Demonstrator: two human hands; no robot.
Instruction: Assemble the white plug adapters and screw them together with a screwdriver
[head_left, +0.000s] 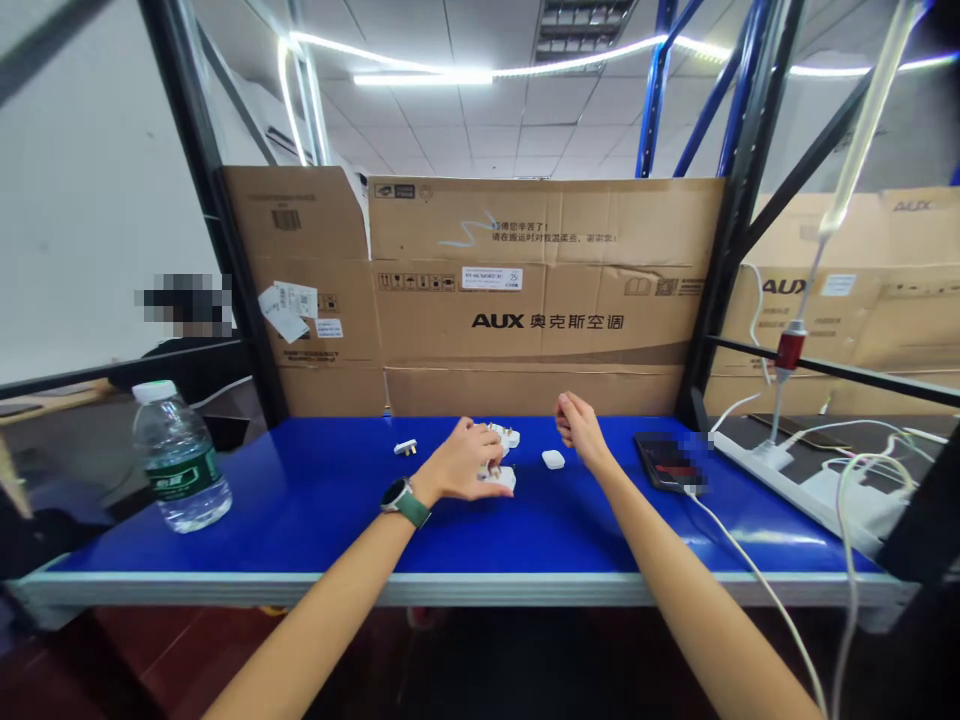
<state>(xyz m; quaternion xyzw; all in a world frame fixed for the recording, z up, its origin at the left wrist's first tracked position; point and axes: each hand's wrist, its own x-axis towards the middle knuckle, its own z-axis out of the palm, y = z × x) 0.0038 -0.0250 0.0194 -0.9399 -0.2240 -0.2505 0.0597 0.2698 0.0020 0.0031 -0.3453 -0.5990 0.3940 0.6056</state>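
Note:
My left hand (469, 462), with a watch on its wrist, is spread low over the blue tabletop, fingers curved and thumb apart. White plug adapters with metal pins lie by its fingers: one plug adapter (507, 437) at the fingertips, another (502, 476) between thumb and fingers. Whether the hand presses on them is hard to see. My right hand (579, 425) is raised a little above the table, fingers curled closed; anything inside is hidden. Below and left of it lies a small white rounded square piece (553, 460). Left of my left hand is another white plug (406, 447) with pins.
A water bottle (180, 460) stands at the left. To the right lie a dark phone (666, 462) on a white cable (750, 570) and a white power strip (787, 490). Cardboard (540, 390) walls the back, between dark posts. A person (187, 330) is beyond the left side.

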